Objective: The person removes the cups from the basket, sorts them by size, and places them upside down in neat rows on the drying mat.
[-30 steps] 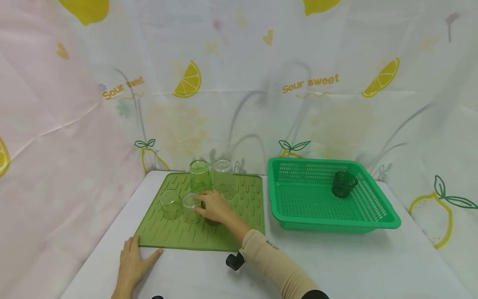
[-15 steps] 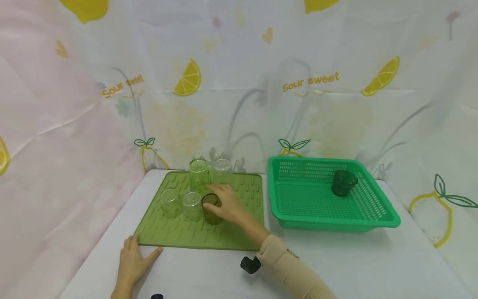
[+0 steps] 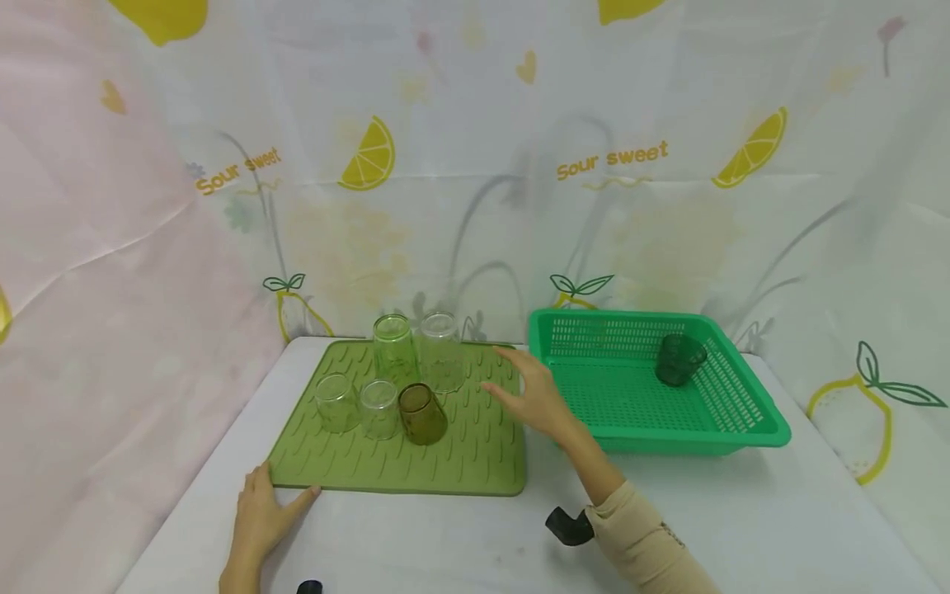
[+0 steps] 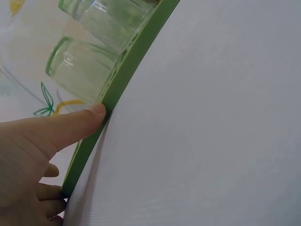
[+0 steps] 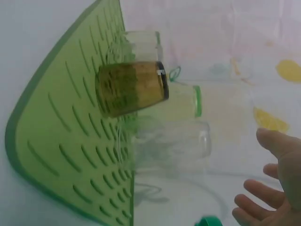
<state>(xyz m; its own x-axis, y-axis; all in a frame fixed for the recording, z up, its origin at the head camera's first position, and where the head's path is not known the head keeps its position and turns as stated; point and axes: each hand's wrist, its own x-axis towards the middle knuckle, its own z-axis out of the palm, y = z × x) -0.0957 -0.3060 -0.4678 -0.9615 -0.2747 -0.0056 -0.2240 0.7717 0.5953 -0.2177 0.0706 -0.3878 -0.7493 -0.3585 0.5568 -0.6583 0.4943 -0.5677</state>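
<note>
My left hand [image 3: 260,516] rests at the front left corner of a green ridged drying mat [image 3: 482,462], thumb and fingers touching its edge. My right hand [image 3: 538,396] is in the air over the mat's right side, fingers spread and holding nothing. On the mat, a brown glass [image 3: 423,417] stands upside down at the front, beside two short clear glasses [image 3: 380,412], [image 3: 336,404]. Behind them stand a tall green glass [image 3: 394,351] and a tall clear glass [image 3: 441,355]. In the right wrist view the brown glass [image 5: 131,87] is apart from the hand.
A green plastic basket [image 3: 660,441] stands right of the mat, with one dark glass [image 3: 679,360] at its right side. A white cloth covers the table [image 3: 416,544]. A lemon-print curtain [image 3: 475,231] hangs behind and at the sides.
My right hand has left the brown glass and moved right, toward the basket. The brown glass now stands fully in view on the mat. My left hand stays at the mat's corner.
</note>
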